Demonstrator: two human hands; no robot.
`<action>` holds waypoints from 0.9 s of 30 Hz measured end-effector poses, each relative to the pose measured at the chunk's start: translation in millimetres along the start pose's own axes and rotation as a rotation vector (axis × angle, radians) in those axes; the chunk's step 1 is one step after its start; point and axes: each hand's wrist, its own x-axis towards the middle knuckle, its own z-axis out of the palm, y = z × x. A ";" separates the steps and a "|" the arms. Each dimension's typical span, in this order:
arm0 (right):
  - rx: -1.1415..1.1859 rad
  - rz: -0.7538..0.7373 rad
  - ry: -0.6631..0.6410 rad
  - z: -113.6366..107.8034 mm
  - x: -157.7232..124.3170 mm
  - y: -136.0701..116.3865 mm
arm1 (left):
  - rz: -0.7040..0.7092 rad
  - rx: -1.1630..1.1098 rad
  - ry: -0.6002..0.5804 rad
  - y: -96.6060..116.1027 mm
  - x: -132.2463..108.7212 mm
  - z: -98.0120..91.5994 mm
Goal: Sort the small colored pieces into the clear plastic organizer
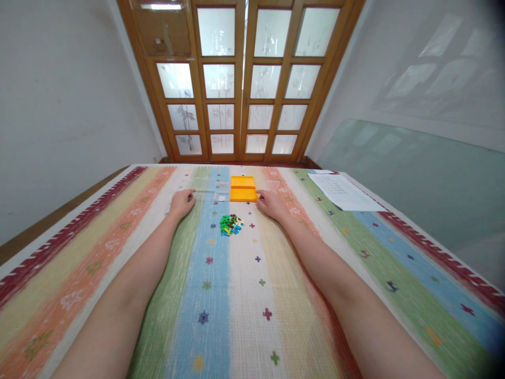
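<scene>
My left hand (182, 202) rests palm down on the striped cloth (118, 252), fingers curled loosely, its tips next to a thin clear item I cannot make out. My right hand (270, 202) lies on the cloth with its fingers touching the near right corner of an orange two-compartment tray (242, 188). Between the two hands, a little nearer to me, sits a small heap of green, blue and yellow pieces (231, 224). Neither hand holds anything I can see.
A white printed sheet (343, 191) lies at the far right of the table. A glass pane (414, 173) leans against the right wall. Wooden doors with frosted panes (240, 79) stand beyond the far table edge.
</scene>
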 end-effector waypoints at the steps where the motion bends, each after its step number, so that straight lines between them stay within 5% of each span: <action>1: 0.011 0.004 0.009 0.5 -0.1 0.8 | 0.001 -0.002 -0.002 -0.6 0.1 0.2; 27: -0.074 0.408 0.228 10.6 3.7 28.7 | -0.010 -0.034 -0.021 -2.0 1.4 -1.7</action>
